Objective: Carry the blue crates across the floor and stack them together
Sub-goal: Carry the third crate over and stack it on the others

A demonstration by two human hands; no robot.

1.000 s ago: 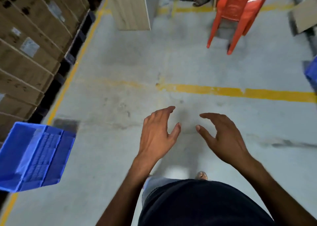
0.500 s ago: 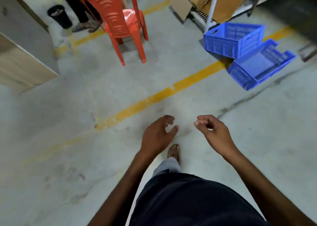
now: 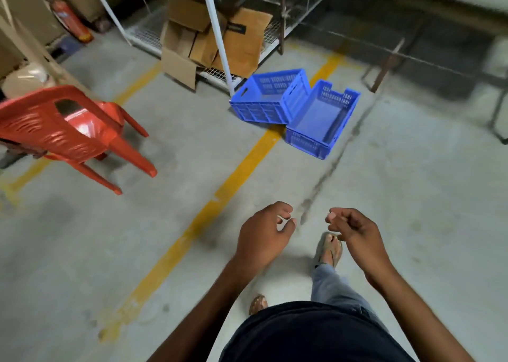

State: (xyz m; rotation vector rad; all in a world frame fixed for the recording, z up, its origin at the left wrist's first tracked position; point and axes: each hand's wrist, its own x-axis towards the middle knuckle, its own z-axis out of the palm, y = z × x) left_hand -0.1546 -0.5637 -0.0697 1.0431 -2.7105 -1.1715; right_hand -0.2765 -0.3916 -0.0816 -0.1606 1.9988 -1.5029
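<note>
Two empty blue crates lie side by side on the concrete floor ahead. The left crate [image 3: 264,109] stands beside a white rack post. The right crate [image 3: 321,122] sits skewed, touching the first one's corner. My left hand [image 3: 264,235] and my right hand [image 3: 354,229] hang in front of me, well short of the crates. Both hold nothing, their fingers loosely curled.
A red plastic chair [image 3: 68,131] stands at the left. A wire rack with flattened cardboard boxes [image 3: 214,37] is behind the crates. A yellow floor line [image 3: 220,194] runs diagonally to them. A metal frame [image 3: 384,65] stands at the right, a fire extinguisher [image 3: 71,21] far left.
My view has swung right and forward. The two crates are nearer and more central now, the chair has shifted to the left. Both hands stay empty, fingers a little more curled.
</note>
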